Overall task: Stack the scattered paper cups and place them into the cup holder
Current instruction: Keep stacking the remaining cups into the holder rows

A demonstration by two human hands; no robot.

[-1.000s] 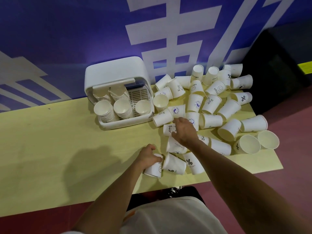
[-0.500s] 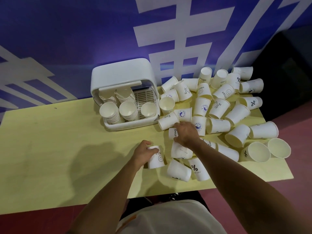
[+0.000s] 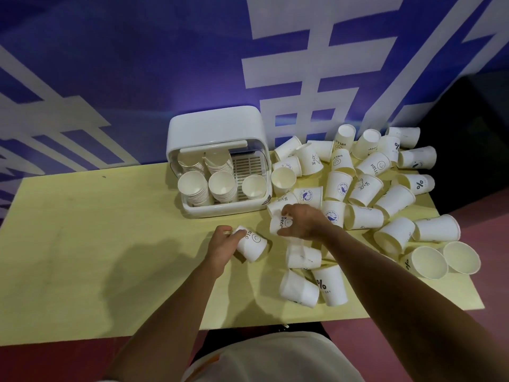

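Cups (image 3: 395, 198) lie scattered, most on their sides, across the right half of our yellow table (image 3: 82, 230), just beside the white cup holder (image 3: 214, 128), which has stacks (image 3: 192, 188) in it. Our left hand (image 3: 220, 244) grips a tilted HELLO cup (image 3: 253, 245); our right hand (image 3: 300, 223) curls round a second cup (image 3: 277, 225) at the pile's near edge.
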